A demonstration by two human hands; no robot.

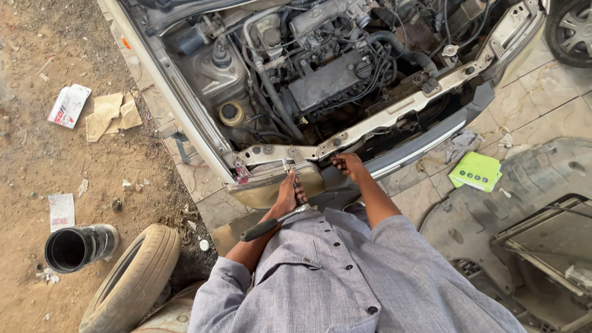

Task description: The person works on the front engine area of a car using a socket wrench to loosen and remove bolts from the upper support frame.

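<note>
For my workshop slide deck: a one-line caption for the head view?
Left hand working a ratchet wrench at a car's headlight, right hand bracing on the front crossmember.

A wrench (pixel 271 225) with a dark grip and shiny metal shaft slants up to the yellowed headlight (pixel 271 185), just below the car's front crossbar (pixel 370 123). The cloudy headlight sits tilted under that crossbar's left end.

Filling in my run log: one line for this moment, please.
left hand: grips ratchet wrench at headlight | right hand: on front panel | hood open
</note>
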